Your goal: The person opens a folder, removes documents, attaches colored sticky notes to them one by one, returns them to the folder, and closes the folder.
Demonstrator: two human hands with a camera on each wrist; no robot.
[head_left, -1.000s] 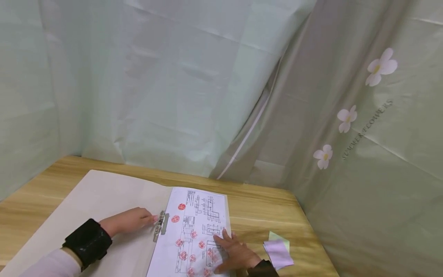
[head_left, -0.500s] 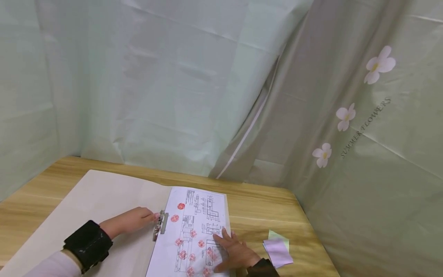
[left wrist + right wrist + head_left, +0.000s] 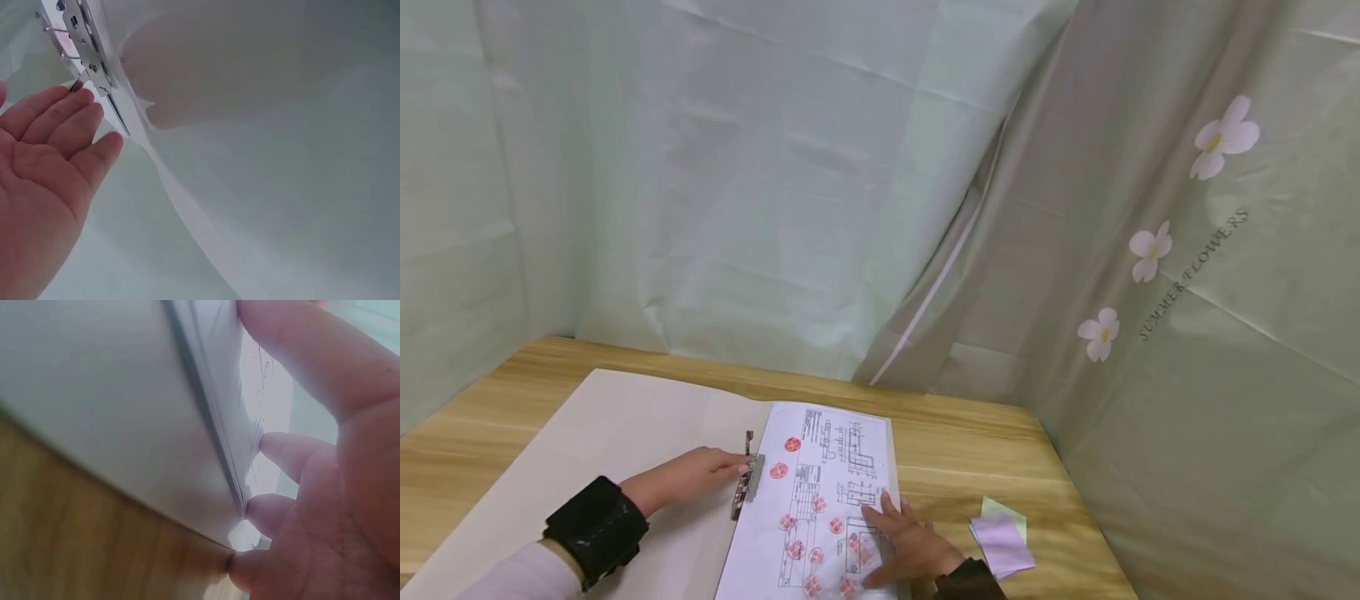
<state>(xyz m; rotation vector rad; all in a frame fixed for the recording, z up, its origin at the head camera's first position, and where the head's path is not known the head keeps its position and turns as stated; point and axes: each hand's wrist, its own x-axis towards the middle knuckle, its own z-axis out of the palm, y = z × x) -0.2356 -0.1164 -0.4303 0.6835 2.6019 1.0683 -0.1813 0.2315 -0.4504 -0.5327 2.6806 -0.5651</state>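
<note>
The likeliest trouble sits at the metal clip [image 3: 743,487] near the fold of the spread-out folder [image 3: 647,408]. The left hand [image 3: 696,475] has its fingers gently bent against that clip, thumb apart in the left wrist view, with no clear pinch on anything. A slim metal piece sticks out past the fingertips; if it is sprung, a slip could let it snap back and nip them. Tugging the clip sideways might also strain the punched edge of the papers [image 3: 816,492], should they be threaded on it.

The right hand [image 3: 910,546] rests with fingers spread on the stack's outer edge. Too light a touch there could let sheets slide out of line, while a hard push might crease the top one, which bears red stamps and drawings.

The folder lies on the tabletop [image 3: 970,450], its pale left side under the left forearm, whose black wristband [image 3: 597,529] could drag on it. Small paper notes [image 3: 1003,546] lie just beyond the right hand, where an outward sweep might scatter them. A flowered curtain [image 3: 775,208] hangs behind, well apart from the work.
</note>
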